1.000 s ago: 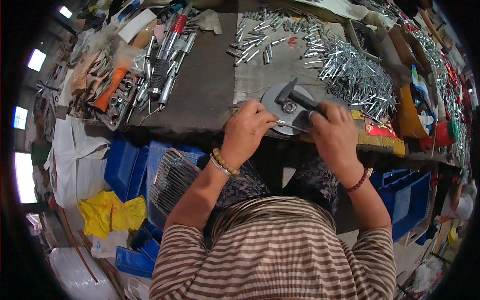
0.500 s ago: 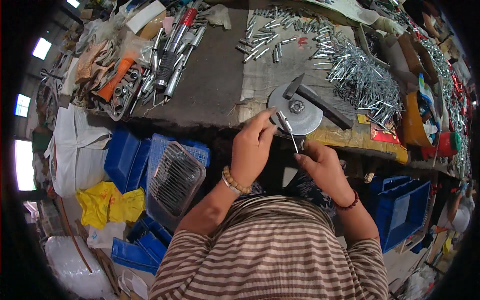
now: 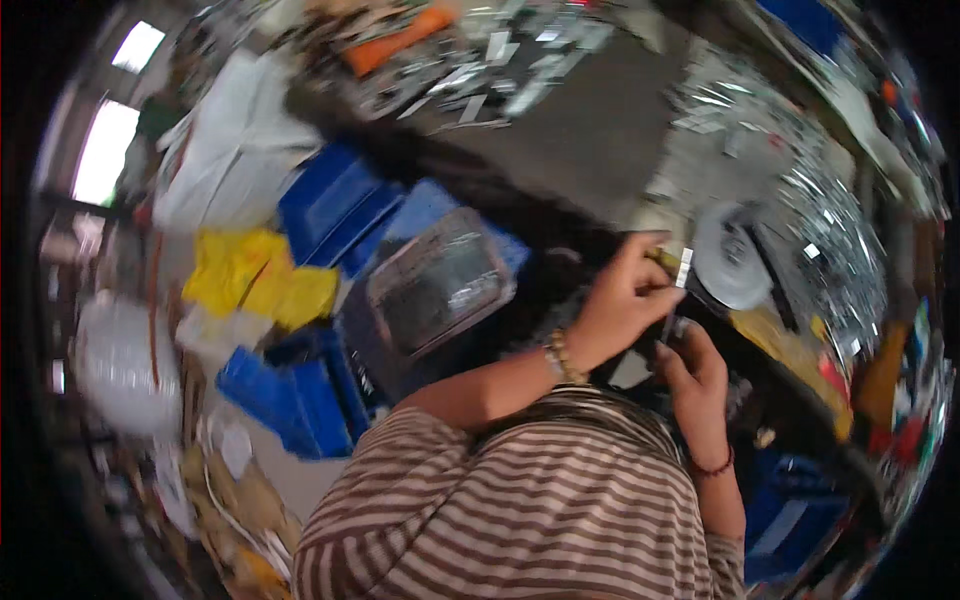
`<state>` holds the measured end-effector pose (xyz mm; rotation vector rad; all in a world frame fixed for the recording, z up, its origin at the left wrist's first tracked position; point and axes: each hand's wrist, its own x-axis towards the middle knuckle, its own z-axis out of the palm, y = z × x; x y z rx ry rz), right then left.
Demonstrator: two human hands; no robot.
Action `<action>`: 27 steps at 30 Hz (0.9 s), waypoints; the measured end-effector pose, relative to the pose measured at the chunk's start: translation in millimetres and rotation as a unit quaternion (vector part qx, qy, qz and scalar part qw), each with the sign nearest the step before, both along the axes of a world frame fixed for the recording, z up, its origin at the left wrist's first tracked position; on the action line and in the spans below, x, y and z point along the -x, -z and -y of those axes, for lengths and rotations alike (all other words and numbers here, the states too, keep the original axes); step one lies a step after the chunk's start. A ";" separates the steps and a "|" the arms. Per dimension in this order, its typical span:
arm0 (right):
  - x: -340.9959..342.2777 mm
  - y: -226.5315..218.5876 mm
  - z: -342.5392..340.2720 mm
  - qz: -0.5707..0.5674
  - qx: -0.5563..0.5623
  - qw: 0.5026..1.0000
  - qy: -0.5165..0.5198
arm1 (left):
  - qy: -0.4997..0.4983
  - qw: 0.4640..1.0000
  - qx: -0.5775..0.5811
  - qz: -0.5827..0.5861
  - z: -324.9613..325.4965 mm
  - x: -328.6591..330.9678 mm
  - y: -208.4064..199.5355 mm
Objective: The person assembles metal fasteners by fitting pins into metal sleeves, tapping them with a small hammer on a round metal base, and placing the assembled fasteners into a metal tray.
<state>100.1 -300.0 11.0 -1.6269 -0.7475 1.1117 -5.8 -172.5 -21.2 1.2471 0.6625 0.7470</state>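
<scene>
Viewed remotely, I observe a slim, silvery metal rod slanting left of a round grey disc. The right hand pinches its lower end; the left hand's index finger stands raised, but blur leaves me unable to tell its grip.

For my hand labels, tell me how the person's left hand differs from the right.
The left hand is higher in the picture, the right hand lower. The left hand has brown beads at its wrist, the right hand a dark red bracelet. Both are at one thin metal piece.
</scene>
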 end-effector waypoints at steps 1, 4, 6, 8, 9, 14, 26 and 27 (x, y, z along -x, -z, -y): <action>4.8 0.3 -0.5 -0.001 -0.017 1.000 -0.007 | -0.015 1.000 -0.005 0.024 -1.9 6.6 3.9; 7.7 5.1 0.4 0.020 -0.016 0.996 -0.085 | -0.060 0.998 0.006 0.000 -15.8 46.5 3.8; 4.8 8.5 0.6 0.015 0.019 0.994 -0.103 | -0.102 0.992 0.005 -0.077 -26.2 82.6 -0.5; 2.2 16.2 0.0 0.006 0.011 0.993 -0.115 | -0.181 0.977 -0.007 -0.114 -37.6 123.7 1.8; 1.9 19.5 -1.7 -0.006 0.003 0.993 -0.120 | -0.219 0.966 0.004 -0.140 -44.1 149.8 14.4; -0.5 29.4 -8.2 0.003 0.024 0.988 -0.152 | -0.319 0.888 -0.033 -0.329 -78.3 251.6 42.6; 2.6 46.8 -3.4 -0.014 0.046 0.985 -0.163 | -0.269 0.857 -0.022 -0.439 -91.4 279.9 63.7; 3.1 45.9 -2.9 -0.015 0.052 0.986 -0.155 | -0.257 0.862 -0.024 -0.437 -90.5 280.2 61.5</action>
